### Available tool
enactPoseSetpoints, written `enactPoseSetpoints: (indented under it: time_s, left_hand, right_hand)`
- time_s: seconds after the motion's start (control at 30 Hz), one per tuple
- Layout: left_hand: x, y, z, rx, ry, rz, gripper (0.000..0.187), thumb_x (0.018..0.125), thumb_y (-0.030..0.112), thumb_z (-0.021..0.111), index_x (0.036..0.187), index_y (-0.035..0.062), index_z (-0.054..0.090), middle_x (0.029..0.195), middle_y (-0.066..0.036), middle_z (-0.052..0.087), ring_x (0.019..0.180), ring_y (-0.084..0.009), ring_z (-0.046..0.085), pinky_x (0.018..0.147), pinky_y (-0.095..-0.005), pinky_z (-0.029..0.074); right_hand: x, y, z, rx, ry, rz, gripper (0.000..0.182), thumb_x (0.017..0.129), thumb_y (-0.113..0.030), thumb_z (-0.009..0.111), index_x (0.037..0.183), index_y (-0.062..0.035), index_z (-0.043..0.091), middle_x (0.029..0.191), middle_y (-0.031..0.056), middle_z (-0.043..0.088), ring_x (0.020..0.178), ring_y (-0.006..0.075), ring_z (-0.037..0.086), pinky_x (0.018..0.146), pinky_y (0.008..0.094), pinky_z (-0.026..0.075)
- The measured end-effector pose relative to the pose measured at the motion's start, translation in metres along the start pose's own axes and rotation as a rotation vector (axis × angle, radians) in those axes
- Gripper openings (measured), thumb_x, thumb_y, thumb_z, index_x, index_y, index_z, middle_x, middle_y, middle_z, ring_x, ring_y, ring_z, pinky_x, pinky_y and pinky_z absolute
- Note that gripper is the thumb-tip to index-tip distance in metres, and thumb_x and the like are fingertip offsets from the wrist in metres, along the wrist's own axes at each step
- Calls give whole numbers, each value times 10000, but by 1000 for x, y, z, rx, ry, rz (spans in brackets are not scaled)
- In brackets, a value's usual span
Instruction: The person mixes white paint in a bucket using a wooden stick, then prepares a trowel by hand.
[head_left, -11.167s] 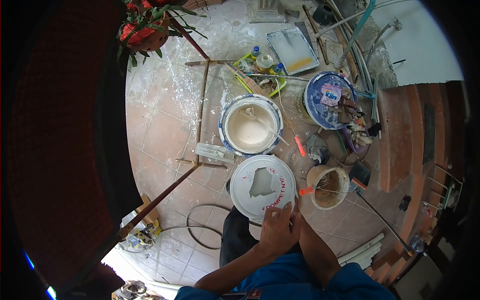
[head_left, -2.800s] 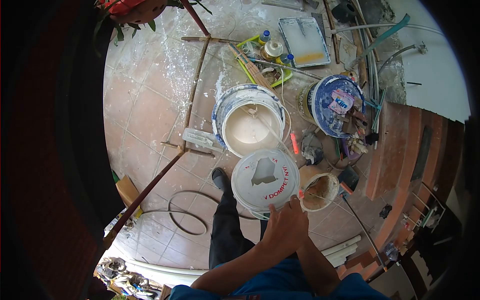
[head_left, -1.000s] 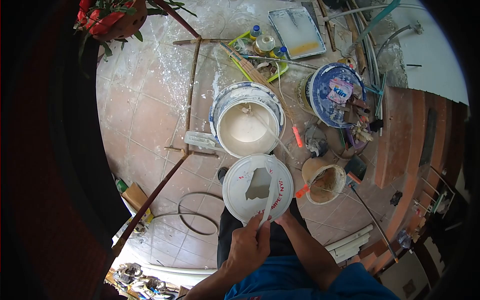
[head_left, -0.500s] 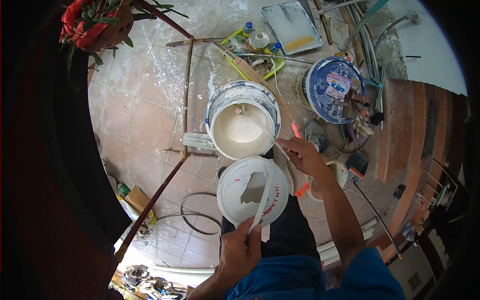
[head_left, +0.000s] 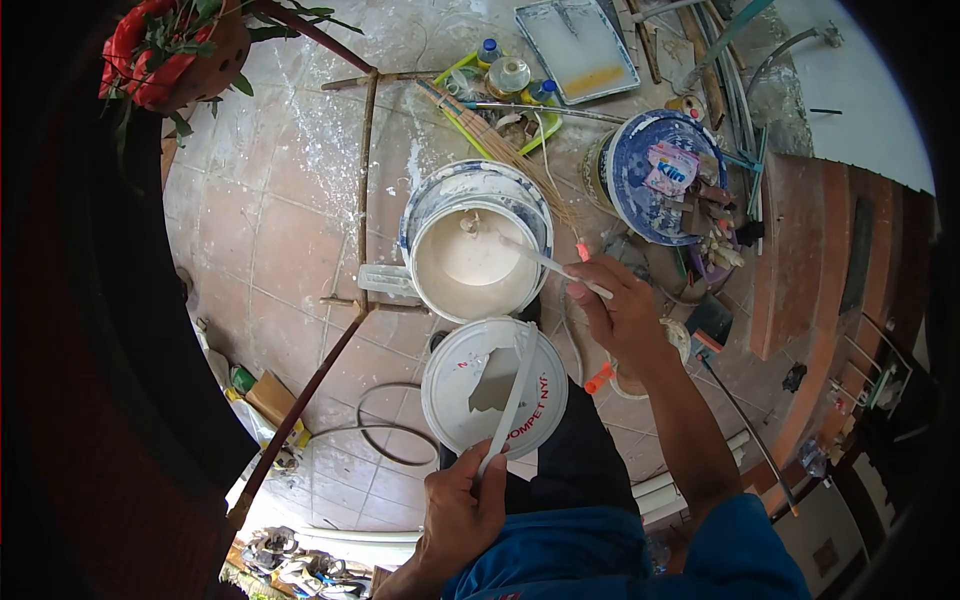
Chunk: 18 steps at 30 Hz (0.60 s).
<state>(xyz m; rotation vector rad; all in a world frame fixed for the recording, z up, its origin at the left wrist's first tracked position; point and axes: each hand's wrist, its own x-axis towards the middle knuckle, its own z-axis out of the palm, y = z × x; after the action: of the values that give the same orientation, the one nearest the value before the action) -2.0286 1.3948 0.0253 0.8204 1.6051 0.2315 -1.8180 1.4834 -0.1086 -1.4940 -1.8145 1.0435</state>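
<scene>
My right hand point(head_left: 622, 315) pinches a thin white stick point(head_left: 550, 262), whose far end reaches over the white bucket point(head_left: 417, 262). Creamy white liquid point(head_left: 480, 258) fills part of that bucket, with a lump of something at its far side. Closed around the near end of a flat white strip point(head_left: 514, 405), my left hand point(head_left: 462, 510) is low in the middle. The strip crosses over a round white lid point(head_left: 450, 428) with red lettering and a jagged hole. Whether my left fingers also touch the lid cannot be seen.
A blue-topped bucket point(head_left: 635, 195) bearing a pink packet point(head_left: 672, 170) stands at right. Behind are a stick broom point(head_left: 490, 135), a green tray point(head_left: 465, 130) of bottles and a paint tray point(head_left: 580, 50). Metal bars point(head_left: 368, 190) run along the left; a loose hose point(head_left: 372, 437) lies nearby.
My right hand has moved slightly right and up with the stick, which now lies at a flatter angle over the bucket. The left hand has shifted a little left with the strip.
</scene>
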Motion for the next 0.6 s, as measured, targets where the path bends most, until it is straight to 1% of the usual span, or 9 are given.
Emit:
enactPoseSetpoints:
  time_s: [0.03,0.13,0.23,0.33,0.43,0.53,0.6]
  left_hand:
    - [0,1,1,-12,32,3,174,885,91,541,987,-18,629,488,49,450,438,4,347,403,-198,241]
    - [1,2,-1,-20,26,-16,173,886,90,539,981,-21,631,487,48,451,438,4,349,403,-200,241]
    - [2,1,0,-12,38,3,173,886,92,539,977,-22,631,485,43,457,438,4,356,402,-199,243]
    - [2,1,-1,1,35,-4,172,884,92,540,974,-22,632,489,38,467,440,3,364,403,-199,249]
    - [2,0,-2,8,29,-29,168,882,90,543,971,-22,632,493,36,472,441,2,368,404,-197,255]
    - [2,-4,0,6,42,7,166,882,91,546,967,-21,633,495,33,473,443,0,371,404,-198,258]
    - [2,-6,1,2,44,-2,165,882,94,548,966,-19,634,494,33,472,443,1,371,405,-197,258]
  right_hand:
    - [-3,-4,-7,13,20,34,155,835,-70,614,978,-9,601,824,117,595,617,246,603,546,297,473]
    - [-14,-9,-21,121,83,147,131,868,-94,591,952,4,610,845,123,624,631,195,628,554,273,483]
    - [-25,-6,-22,347,148,317,149,888,-105,571,935,30,612,841,120,641,686,156,640,576,261,496]
    - [-31,-3,-15,442,219,350,168,892,-108,567,950,44,608,785,118,640,706,145,643,586,259,499]
    - [-36,6,-15,218,130,268,147,883,-97,574,927,39,607,824,130,639,699,176,651,586,274,502]
    - [-28,-2,-18,18,109,-8,113,855,-59,589,923,31,588,830,123,623,654,233,639,574,302,499]
    - [-15,-11,-16,-59,7,-21,112,828,-27,597,922,26,567,828,116,602,671,263,621,573,327,496]
